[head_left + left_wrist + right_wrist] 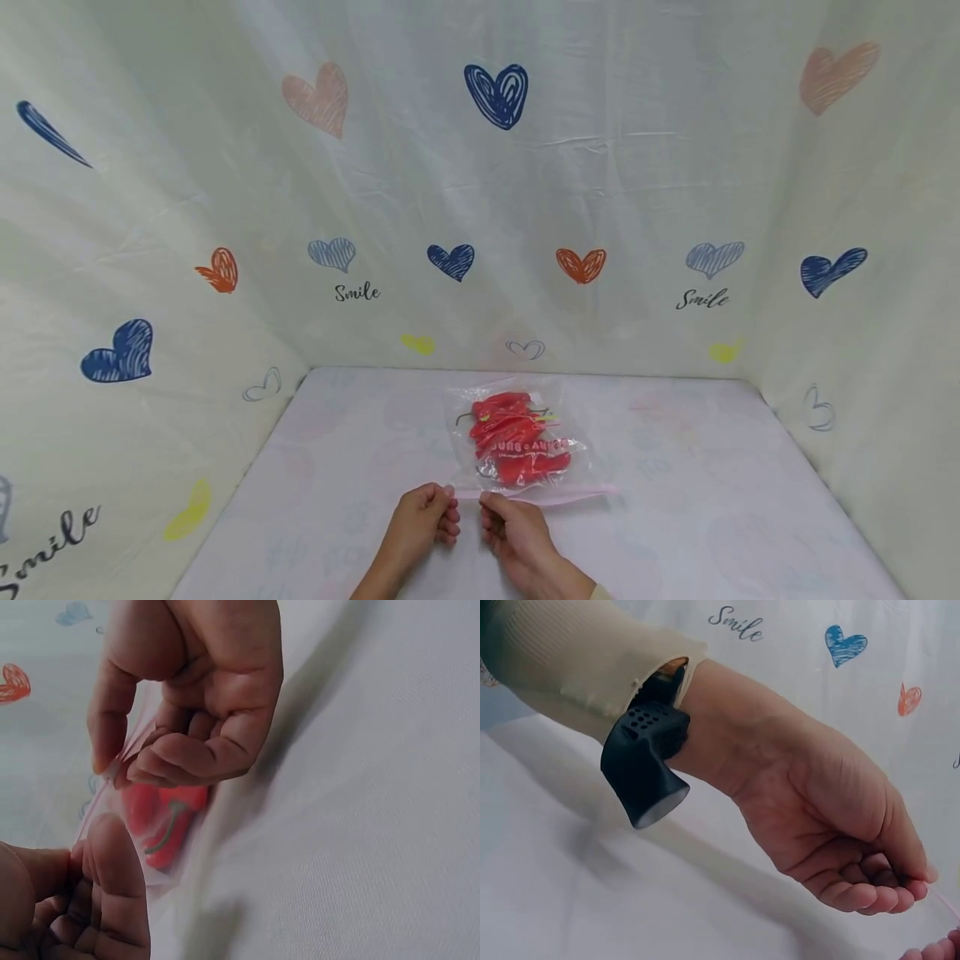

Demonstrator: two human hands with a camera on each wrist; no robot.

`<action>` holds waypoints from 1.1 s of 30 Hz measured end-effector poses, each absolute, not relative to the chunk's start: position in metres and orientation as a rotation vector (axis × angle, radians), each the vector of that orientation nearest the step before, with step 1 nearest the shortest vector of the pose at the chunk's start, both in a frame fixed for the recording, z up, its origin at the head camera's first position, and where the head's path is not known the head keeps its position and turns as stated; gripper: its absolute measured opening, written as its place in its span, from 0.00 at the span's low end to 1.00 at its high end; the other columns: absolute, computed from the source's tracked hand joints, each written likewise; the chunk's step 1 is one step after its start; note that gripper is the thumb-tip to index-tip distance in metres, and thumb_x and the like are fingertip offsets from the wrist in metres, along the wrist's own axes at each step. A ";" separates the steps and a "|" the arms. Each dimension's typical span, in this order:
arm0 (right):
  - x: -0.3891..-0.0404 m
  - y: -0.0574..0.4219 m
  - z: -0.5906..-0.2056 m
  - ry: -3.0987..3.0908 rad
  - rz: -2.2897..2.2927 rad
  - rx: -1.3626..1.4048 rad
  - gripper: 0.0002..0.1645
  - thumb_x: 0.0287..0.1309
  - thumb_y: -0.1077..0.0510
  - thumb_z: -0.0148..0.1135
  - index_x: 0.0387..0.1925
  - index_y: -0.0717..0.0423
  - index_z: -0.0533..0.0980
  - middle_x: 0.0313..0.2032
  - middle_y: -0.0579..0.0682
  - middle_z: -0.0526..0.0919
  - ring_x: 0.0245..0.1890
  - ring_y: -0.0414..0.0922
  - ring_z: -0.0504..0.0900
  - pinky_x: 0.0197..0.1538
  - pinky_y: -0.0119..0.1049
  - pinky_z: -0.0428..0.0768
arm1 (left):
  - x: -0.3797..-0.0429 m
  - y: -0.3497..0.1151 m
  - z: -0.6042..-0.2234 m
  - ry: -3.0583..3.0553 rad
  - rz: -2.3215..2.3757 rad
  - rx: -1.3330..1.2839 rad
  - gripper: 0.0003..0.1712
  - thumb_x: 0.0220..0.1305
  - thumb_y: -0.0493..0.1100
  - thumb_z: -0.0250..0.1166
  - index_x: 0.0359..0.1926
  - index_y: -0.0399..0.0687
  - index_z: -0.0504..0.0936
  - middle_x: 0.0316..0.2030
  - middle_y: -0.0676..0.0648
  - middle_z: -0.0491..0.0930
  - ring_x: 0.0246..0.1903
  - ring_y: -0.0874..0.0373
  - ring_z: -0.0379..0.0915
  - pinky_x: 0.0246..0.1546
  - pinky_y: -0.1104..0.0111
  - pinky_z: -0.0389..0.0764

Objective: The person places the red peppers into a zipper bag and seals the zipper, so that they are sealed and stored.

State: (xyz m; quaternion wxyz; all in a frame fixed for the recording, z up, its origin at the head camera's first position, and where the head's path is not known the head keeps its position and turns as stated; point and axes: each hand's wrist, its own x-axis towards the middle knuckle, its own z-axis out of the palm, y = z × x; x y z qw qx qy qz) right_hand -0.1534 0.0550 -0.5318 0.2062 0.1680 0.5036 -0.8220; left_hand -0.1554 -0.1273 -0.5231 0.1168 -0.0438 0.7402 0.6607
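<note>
A clear zip bag (581, 433) with pink printing lies on the table, its pink zip strip (577, 497) toward me. Inside are several red chili peppers (510, 433) with thin stems. My left hand (423, 517) pinches the left end of the strip between thumb and forefinger. Just to its right, my right hand (517, 533) pinches the same strip, its other fingers curled in. The left wrist view shows a short stretch of strip between both hands and a pepper's green stem (169, 829) behind. In the right wrist view the bag's body is out of frame.
The table (337, 450) has a white cloth. Pale curtain walls (637, 183) printed with hearts and "Smile" stand behind it and at both sides. A black camera mount (641, 765) sits at my right wrist, by a beige sleeve (577, 667).
</note>
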 end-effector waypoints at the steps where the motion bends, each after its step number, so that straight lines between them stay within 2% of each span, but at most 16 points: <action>1: -0.153 0.056 -0.532 1.395 -2.296 0.450 0.09 0.71 0.55 0.65 0.38 0.57 0.84 0.28 0.44 0.82 0.31 0.38 0.79 0.39 0.29 0.82 | -0.155 -0.127 -0.523 2.147 1.946 -0.132 0.21 0.83 0.47 0.56 0.41 0.30 0.80 0.28 0.49 0.82 0.25 0.60 0.81 0.29 0.68 0.89; 5: -0.152 0.058 -0.534 1.354 -2.304 0.388 0.09 0.72 0.55 0.63 0.36 0.55 0.84 0.29 0.45 0.83 0.31 0.38 0.80 0.39 0.29 0.84 | -0.154 -0.127 -0.523 2.074 1.978 -0.119 0.18 0.81 0.45 0.59 0.40 0.32 0.81 0.29 0.49 0.85 0.26 0.61 0.82 0.30 0.69 0.89; 14: -0.156 0.060 -0.538 1.347 -2.260 0.401 0.12 0.74 0.56 0.62 0.47 0.62 0.83 0.35 0.49 0.88 0.36 0.40 0.86 0.46 0.34 0.88 | -0.155 -0.125 -0.523 2.022 2.003 -0.156 0.15 0.81 0.43 0.58 0.40 0.33 0.80 0.29 0.49 0.84 0.26 0.62 0.83 0.31 0.69 0.89; 22: -0.158 0.061 -0.537 1.338 -2.281 0.410 0.14 0.73 0.57 0.64 0.49 0.66 0.82 0.37 0.51 0.91 0.38 0.41 0.91 0.52 0.41 0.90 | -0.156 -0.120 -0.527 2.050 2.075 -0.180 0.13 0.80 0.39 0.57 0.37 0.35 0.79 0.28 0.50 0.83 0.26 0.63 0.82 0.30 0.70 0.89; 33: -0.157 0.064 -0.533 1.313 -2.311 0.432 0.16 0.73 0.57 0.65 0.52 0.68 0.81 0.37 0.52 0.92 0.40 0.43 0.92 0.53 0.43 0.90 | -0.158 -0.121 -0.529 2.047 2.114 -0.207 0.12 0.79 0.36 0.56 0.37 0.35 0.80 0.29 0.50 0.83 0.27 0.62 0.82 0.30 0.70 0.89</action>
